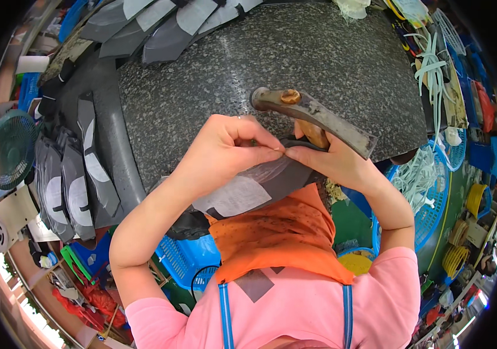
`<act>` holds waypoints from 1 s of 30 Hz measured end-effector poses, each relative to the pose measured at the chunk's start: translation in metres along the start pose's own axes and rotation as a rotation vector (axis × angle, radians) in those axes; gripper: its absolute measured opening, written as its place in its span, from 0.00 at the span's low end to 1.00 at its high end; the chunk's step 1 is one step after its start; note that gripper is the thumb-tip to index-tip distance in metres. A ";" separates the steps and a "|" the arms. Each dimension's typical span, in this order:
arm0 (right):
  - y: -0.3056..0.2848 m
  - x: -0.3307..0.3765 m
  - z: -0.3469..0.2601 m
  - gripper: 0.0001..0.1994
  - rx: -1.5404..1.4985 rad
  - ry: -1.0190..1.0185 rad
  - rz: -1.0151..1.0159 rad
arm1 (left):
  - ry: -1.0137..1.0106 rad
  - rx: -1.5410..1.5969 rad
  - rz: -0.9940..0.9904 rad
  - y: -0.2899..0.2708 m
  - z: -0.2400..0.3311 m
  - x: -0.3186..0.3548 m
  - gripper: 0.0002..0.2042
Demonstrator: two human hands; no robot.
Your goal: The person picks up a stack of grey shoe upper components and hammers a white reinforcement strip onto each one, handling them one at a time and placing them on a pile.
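My left hand (pixel 234 145) and my right hand (pixel 338 160) meet over the near edge of a dark stone slab (pixel 202 93). Between their thumbs and forefingers they pinch the upper edge of a dark grey, leather-like piece (pixel 286 174) that carries a pale grey patch. The piece hangs slanted in front of my orange apron (pixel 274 241). In my right hand there is also a hammer (pixel 324 116), its wooden handle tucked behind the fingers and its long metal head lying crosswise above the hand. What lies right between the fingertips is too small to make out.
Similar grey pieces (pixel 173 38) lie stacked at the slab's far left, with more pieces (pixel 65 192) on the surface to the left. A green fan (pixel 11 149) stands beyond these. A blue basket (pixel 437 203) with pale strips is at right; a blue crate (pixel 181 262) sits below.
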State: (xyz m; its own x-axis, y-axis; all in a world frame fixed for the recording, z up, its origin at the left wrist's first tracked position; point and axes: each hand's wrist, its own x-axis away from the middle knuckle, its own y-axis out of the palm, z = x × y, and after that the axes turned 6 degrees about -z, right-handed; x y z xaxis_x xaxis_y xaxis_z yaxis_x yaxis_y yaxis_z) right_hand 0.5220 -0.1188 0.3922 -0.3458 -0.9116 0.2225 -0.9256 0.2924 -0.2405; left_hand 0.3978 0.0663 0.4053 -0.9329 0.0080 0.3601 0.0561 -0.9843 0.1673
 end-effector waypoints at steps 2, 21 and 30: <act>-0.004 0.002 0.006 0.15 -0.025 -0.082 0.007 | -0.028 -0.010 -0.011 0.001 0.001 -0.004 0.07; -0.058 0.044 -0.018 0.18 -0.145 -0.014 -0.195 | 0.123 -0.883 0.094 0.001 -0.036 -0.027 0.08; -0.049 0.020 -0.013 0.11 0.754 0.081 -0.196 | 0.371 -0.940 0.198 0.003 -0.048 -0.025 0.09</act>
State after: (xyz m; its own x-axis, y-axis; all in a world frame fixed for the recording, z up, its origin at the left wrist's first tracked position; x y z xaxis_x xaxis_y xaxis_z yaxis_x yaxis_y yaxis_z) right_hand 0.5585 -0.1471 0.4203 -0.2237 -0.8940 0.3882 -0.6266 -0.1732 -0.7599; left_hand 0.4039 0.0550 0.3530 -0.9973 -0.0671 -0.0296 0.0684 -0.7036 -0.7073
